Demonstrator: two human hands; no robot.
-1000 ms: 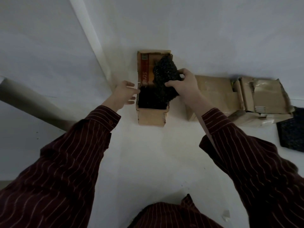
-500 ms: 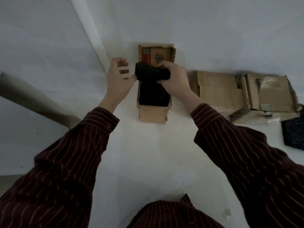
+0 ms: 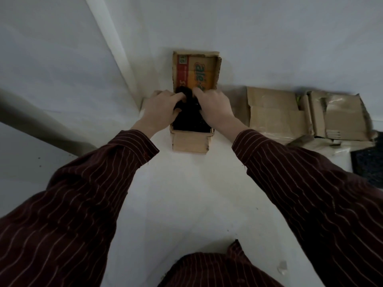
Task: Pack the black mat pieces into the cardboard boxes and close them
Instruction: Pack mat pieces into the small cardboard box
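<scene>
Black mat piece (image 3: pixel 190 121) is found inside the open cardboard box (image 3: pixel 189 145), filling its dark interior, with its far end bunched up. The white floor (image 3: pixel 186 193) is spread all around, and two dark striped sleeves (image 3: pixel 83 193) are stretched across it toward the box. Two more cardboard boxes (image 3: pixel 275 119) are set against the wall just right of the open one, their flaps loose. The printed lid flap (image 3: pixel 196 71) is leaned back against the wall. A second black mat (image 3: pixel 369 166) is cut off at the right edge. The left hand (image 3: pixel 160 109) and right hand (image 3: pixel 215 108) are placed close together — fingers curled down and gripping the bunched end. A small pale scrap (image 3: pixel 283 267) is seen near the bottom.
</scene>
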